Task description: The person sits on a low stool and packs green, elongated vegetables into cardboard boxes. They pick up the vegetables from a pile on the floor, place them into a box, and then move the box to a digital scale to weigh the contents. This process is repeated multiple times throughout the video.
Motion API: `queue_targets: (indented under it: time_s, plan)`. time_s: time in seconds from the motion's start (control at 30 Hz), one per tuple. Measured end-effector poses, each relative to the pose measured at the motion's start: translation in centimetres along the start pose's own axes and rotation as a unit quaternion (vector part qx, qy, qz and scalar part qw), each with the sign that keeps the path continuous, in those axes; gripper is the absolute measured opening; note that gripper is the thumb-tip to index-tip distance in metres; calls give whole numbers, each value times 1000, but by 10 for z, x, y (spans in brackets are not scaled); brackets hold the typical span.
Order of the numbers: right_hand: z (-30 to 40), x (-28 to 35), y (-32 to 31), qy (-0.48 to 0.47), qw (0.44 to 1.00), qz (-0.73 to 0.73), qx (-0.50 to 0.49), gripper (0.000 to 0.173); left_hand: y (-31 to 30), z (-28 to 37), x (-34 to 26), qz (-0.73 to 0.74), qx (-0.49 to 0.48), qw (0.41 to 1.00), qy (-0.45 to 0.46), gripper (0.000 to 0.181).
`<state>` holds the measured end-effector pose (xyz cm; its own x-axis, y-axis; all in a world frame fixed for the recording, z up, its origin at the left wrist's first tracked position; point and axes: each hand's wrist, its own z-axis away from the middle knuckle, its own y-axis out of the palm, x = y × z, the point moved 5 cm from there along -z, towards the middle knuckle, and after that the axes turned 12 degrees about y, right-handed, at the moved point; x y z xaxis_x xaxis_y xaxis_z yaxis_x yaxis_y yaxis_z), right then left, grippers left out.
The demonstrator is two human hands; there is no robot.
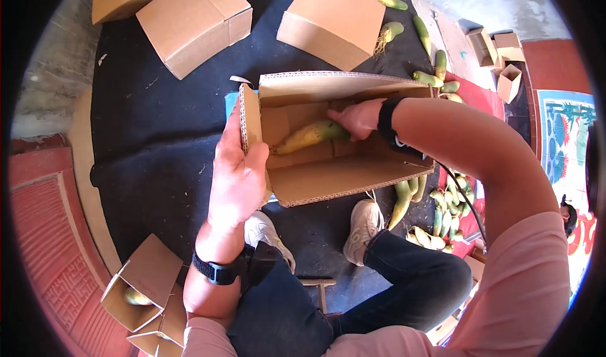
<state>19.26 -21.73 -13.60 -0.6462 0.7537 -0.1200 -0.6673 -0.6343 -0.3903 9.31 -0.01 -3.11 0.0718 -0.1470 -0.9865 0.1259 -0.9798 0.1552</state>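
Note:
In front of me an open cardboard box [326,182] lies tilted with its mouth towards me. My left hand [239,177] grips the box's left edge, thumb on the near side and fingers behind the wall. Inside the box lies a green-and-yellow radish [307,137], its thin root end pointing left. My right hand [357,119] reaches into the box and holds the radish's green end; some of its fingers are hidden. Beneath the box, a blue object [231,102] shows only at its edge.
Closed cardboard boxes [194,23] stand at the back on a black ground sheet [142,106]. Loose radishes [428,79] lie at the right, with a larger heap [450,210] lower down. Another open box [142,281] at lower left holds a radish. A thin cable [466,198] hangs near my right arm.

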Motion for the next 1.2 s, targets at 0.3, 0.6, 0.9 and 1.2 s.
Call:
queue_targets:
  time_s: [0.3, 0.6, 0.9, 1.2]
  plan:
    - [-16, 20, 2, -16, 992, 121, 14, 89, 5, 0, -1, 14, -2, 1000, -25, 63]
    - [-23, 29, 29, 21, 995, -54, -78, 49, 25, -5, -5, 92, -9, 995, -49, 63]
    - [206, -44, -68, -205, 876, -245, -361, 28, 16, 3, -15, 49, -31, 994, -90, 65]
    - [73, -300, 114, 143, 792, -491, -335, 37, 39, -12, -12, -27, 28, 996, -84, 72]
